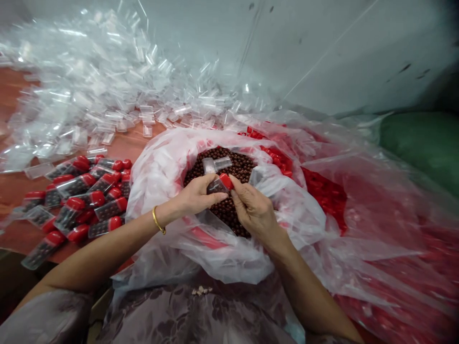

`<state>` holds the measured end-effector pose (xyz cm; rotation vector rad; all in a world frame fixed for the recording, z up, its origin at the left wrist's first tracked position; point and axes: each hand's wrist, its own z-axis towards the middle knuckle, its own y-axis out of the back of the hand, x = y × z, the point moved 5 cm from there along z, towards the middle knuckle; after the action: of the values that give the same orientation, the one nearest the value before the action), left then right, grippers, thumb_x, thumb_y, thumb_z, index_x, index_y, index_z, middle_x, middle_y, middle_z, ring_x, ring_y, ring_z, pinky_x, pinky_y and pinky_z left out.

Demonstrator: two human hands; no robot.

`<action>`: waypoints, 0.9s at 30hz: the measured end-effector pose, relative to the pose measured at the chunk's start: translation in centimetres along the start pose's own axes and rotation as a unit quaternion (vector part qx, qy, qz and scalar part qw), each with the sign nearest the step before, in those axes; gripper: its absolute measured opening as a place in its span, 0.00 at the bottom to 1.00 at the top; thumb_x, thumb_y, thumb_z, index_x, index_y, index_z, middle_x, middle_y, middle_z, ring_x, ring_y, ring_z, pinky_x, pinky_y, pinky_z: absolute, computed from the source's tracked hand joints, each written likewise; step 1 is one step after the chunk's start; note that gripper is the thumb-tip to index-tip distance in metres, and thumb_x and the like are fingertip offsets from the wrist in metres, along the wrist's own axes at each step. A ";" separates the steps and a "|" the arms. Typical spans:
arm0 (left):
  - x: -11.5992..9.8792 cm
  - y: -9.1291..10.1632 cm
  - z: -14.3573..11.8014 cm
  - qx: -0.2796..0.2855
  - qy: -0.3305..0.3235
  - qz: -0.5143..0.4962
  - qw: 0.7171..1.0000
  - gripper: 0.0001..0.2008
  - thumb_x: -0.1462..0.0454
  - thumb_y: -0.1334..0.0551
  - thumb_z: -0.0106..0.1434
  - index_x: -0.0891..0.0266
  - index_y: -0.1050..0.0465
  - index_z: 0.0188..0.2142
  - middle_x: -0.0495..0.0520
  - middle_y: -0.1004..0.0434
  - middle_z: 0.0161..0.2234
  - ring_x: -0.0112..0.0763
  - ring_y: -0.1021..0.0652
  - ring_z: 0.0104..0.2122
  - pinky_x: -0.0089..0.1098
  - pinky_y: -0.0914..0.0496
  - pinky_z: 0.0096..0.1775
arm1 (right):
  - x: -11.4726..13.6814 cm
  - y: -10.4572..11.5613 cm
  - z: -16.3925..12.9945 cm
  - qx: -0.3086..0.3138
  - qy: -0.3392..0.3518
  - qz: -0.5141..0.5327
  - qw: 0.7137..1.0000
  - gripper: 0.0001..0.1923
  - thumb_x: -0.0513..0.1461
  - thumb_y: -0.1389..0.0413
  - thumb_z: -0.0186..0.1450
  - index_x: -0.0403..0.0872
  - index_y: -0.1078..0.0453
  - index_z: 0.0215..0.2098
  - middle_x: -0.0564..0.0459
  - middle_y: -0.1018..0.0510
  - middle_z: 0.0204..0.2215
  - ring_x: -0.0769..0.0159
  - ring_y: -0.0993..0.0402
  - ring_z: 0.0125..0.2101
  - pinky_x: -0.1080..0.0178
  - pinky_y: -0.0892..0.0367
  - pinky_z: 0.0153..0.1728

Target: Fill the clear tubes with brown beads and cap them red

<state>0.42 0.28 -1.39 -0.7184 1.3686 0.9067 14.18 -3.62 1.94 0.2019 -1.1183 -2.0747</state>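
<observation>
My left hand [195, 195], with a gold bangle at the wrist, grips a small clear plastic bottle [215, 187] filled with dark balls. On the bottle's end sits a red cap [225, 181], pinched by the thumb and fingers of my right hand [255, 210]. Both hands are above an open white plastic bag [154, 162] holding many small brown balls [229, 217]. Just beyond my fingers, clear uncapped bottles [217, 164] lie on top of the balls. My fingers hide part of the held bottle.
Filled bottles with red caps [75, 204] are heaped at the left on an orange-red tabletop [124, 141]. Behind them rises a large pile of clear bottles [93, 71] against a grey wall [315, 43]. Translucent bags of red caps [324, 191] spread to the right, near a green object [423, 143].
</observation>
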 end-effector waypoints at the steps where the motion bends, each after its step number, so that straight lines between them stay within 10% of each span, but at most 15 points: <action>1: 0.0 0.0 0.0 0.000 0.002 0.006 1.000 0.13 0.58 0.37 0.58 0.65 0.34 0.36 0.45 0.36 0.24 0.21 0.35 0.23 0.24 0.40 0.26 | 0.1 -0.1 -0.1 0.005 0.005 -0.014 1.000 0.27 0.33 0.53 0.69 0.47 0.45 0.66 0.50 0.26 0.30 0.66 0.27 0.29 0.65 0.29 0.31; 10: 0.1 0.3 0.2 -0.026 0.048 0.008 0.998 0.10 0.63 0.37 0.50 0.65 0.34 0.31 0.43 0.37 0.23 0.20 0.36 0.22 0.24 0.42 0.24 | 0.8 -1.2 -0.2 0.013 0.007 -0.040 0.999 0.28 0.34 0.54 0.69 0.47 0.47 0.67 0.48 0.24 0.31 0.64 0.26 0.29 0.65 0.28 0.31; 18: -0.5 -0.2 0.2 -0.007 0.036 0.154 0.987 0.07 0.62 0.40 0.50 0.63 0.35 0.26 0.44 0.37 0.21 0.22 0.37 0.22 0.25 0.45 0.24 | -0.9 0.0 -0.3 0.027 -0.101 0.139 0.985 0.18 0.43 0.53 0.69 0.47 0.25 0.48 0.47 0.19 0.32 0.63 0.23 0.29 0.62 0.28 0.31; 23: -1.5 -1.2 0.1 0.055 0.024 0.268 0.962 0.09 0.61 0.40 0.49 0.62 0.39 0.21 0.43 0.42 0.17 0.21 0.41 0.18 0.27 0.49 0.23 | -3.2 -0.6 0.9 -0.065 -0.325 0.301 0.894 0.31 0.58 0.60 0.68 0.47 0.26 0.29 0.56 0.33 0.14 0.70 0.36 0.16 0.66 0.38 0.19; 27: -1.5 -1.8 -0.2 0.094 0.006 0.318 0.943 0.07 0.62 0.40 0.48 0.62 0.37 0.21 0.44 0.41 0.17 0.22 0.42 0.17 0.29 0.50 0.22 | -2.8 -3.5 2.3 -0.027 -0.377 0.428 0.821 0.37 0.60 0.70 0.68 0.46 0.28 0.44 0.52 0.26 0.23 0.69 0.30 0.21 0.64 0.32 0.24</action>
<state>1.91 -0.93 -0.08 -0.1200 1.7077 1.2483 13.16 1.01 0.04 -1.0643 -1.2456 -1.3226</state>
